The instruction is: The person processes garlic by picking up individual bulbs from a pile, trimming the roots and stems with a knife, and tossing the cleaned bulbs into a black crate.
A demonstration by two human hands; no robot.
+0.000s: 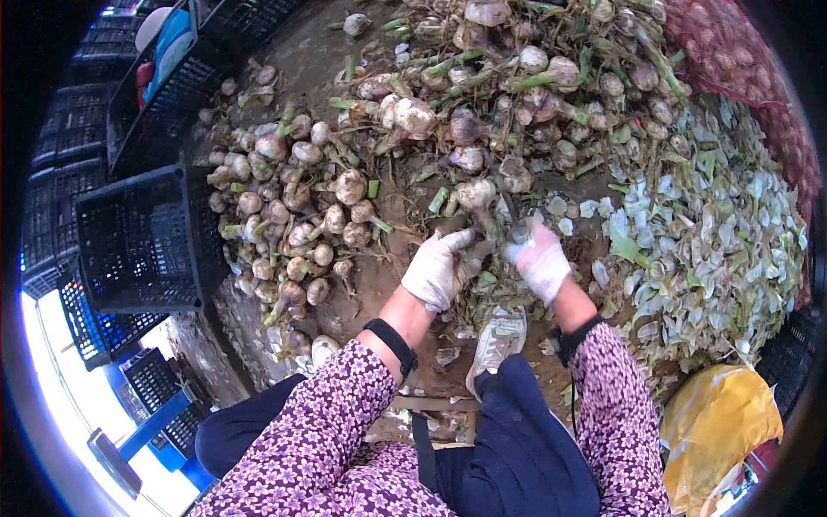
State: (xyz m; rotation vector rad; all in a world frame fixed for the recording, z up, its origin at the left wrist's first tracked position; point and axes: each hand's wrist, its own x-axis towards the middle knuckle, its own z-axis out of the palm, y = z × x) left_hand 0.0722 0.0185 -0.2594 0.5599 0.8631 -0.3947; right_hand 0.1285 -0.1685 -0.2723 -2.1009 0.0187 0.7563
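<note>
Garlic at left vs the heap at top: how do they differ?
The left garlic mostly has short stems; the top heap shows many longer ones. The left garlic lies in a low, loose spread; the top heap is tangled and piled thicker. Both are garlic bulbs on the same ground.

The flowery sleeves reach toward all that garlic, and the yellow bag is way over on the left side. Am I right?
Not quite: the yellow bag is on the right side, as the head view shows. The rest is right: the flowery sleeves do reach toward the garlic.
</note>
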